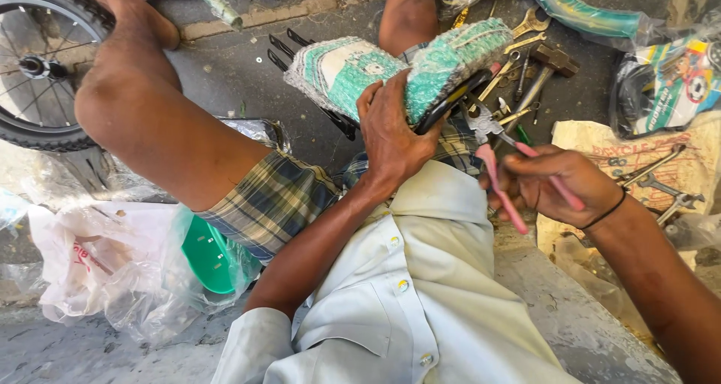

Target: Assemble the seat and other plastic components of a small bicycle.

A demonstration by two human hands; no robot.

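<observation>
Left hand (390, 132) is clamped on the green-and-white knit-covered bike saddle (398, 72) propped on the knee, right hand (559, 185) closed on pink-handled pliers (499, 158) just beside the saddle; the cover looks soft and slippy, so I'd grip underneath.

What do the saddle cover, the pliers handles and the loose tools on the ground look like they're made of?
Saddle cover: apparently knitted or woven green and white fabric, going by its ribbed, fuzzy texture. Pliers in the right hand: pink handles look like smooth plastic or rubber sleeves; jaws are dull grey metal. Spanners: bare, worn steel, seemingly.
</observation>
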